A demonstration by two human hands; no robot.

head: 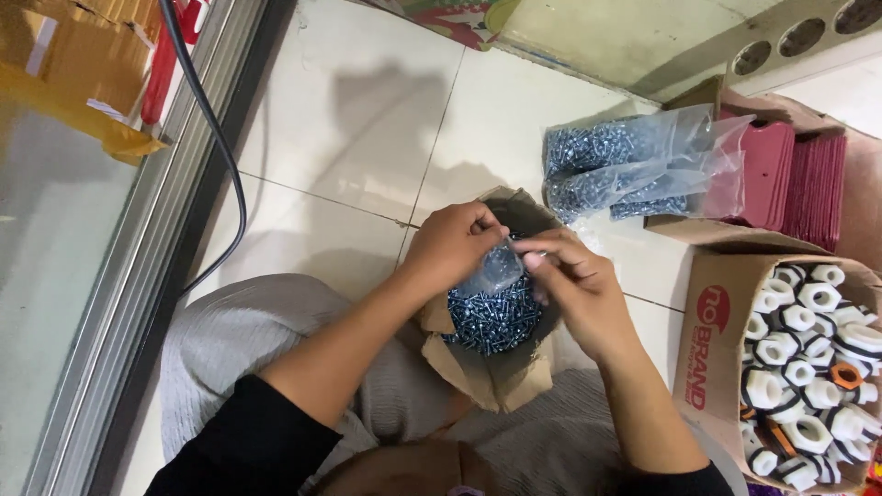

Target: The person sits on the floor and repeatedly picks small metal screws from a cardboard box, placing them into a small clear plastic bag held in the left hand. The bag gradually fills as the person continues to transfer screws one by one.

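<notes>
An open cardboard box (501,372) sits between my knees, filled with several small blue-grey screws (491,317). My left hand (450,243) and my right hand (570,285) meet above it. Both pinch a small clear plastic bag (501,266) that holds a few screws, the left at its top edge, the right at its side. The bag hangs just over the screw pile.
Clear bags of packed screws (634,165) lie on the white tile floor to the right. A cardboard box of white plastic nuts (808,367) stands at the right edge, pink cards (799,184) behind it. A black cable (220,147) and a metal door rail (156,239) run along the left.
</notes>
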